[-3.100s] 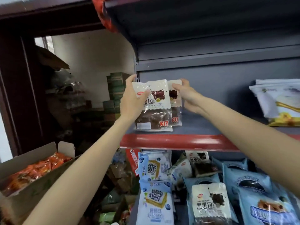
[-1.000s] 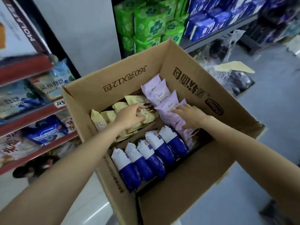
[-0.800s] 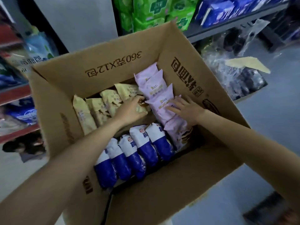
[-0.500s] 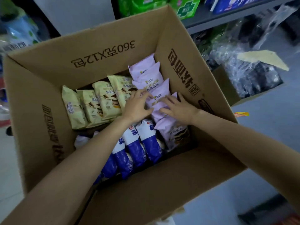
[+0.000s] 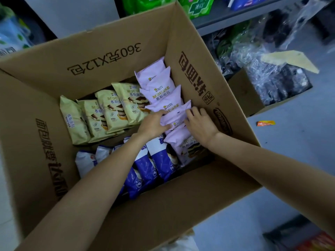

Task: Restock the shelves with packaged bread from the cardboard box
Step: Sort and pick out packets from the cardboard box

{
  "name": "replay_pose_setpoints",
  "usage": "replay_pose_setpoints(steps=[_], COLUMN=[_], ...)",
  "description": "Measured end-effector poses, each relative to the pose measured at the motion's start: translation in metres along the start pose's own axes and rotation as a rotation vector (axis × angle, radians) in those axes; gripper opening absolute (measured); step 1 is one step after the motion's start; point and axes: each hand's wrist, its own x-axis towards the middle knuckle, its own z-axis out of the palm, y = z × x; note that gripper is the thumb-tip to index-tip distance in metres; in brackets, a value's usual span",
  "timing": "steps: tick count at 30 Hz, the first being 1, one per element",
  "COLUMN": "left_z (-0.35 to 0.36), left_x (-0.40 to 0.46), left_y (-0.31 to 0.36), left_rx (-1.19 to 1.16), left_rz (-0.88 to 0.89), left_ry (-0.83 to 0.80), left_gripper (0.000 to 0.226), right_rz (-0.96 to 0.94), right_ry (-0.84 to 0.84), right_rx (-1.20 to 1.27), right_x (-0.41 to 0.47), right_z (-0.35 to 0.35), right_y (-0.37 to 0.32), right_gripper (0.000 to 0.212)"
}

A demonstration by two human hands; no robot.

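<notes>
Head view: both hands, left hand [image 5: 153, 125] and right hand [image 5: 201, 124], pinch a lilac bread pack [image 5: 176, 115] inside the cardboard box [image 5: 101, 53]. Picking step; next, I'd say, lift it clear.

Left forearm [image 5: 101, 178] covers part of the blue bread packs [image 5: 159, 160]. Fingertips of both hands lie tucked under 1 lilac pack [image 5: 176, 115]. Cardboard box [image 5: 108, 51] is cut off at left and bottom edges; green packages [image 5: 197, 6] cropped at top
</notes>
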Motion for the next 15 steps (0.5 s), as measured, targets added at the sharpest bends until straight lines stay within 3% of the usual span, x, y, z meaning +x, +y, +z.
replay_pose_setpoints(steps=[4, 7, 9, 13, 15], left_z=[0.005, 0.006, 0.005, -0.002, -0.014], left_x=[-0.008, -0.018, -0.021, -0.026, -0.032], left_y=[-0.009, -0.012, -0.012, 0.003, 0.014], left_rx=[-0.041, -0.099, -0.113, -0.142, -0.167], left_rz=[0.043, 0.044, 0.037, 0.01, 0.0], left_ry=[0.071, 0.123, 0.113, 0.079, 0.14], left_gripper=[0.053, 0.047, 0.047, 0.054, 0.052], right_rz=[0.02, -0.065, -0.117, -0.134, -0.109], right_ry=[-0.072, -0.243, -0.327, -0.207, -0.113], right_rx=[0.037, 0.198, 0.256, 0.285, 0.306], right_x=[-0.001, -0.001, -0.006, -0.021, -0.033], right_z=[-0.002, 0.003, -0.003, -0.037, -0.058], right_y=[0.012, 0.018, 0.018, 0.024, 0.033], right_gripper=[0.038, 0.055, 0.052, 0.035, 0.032])
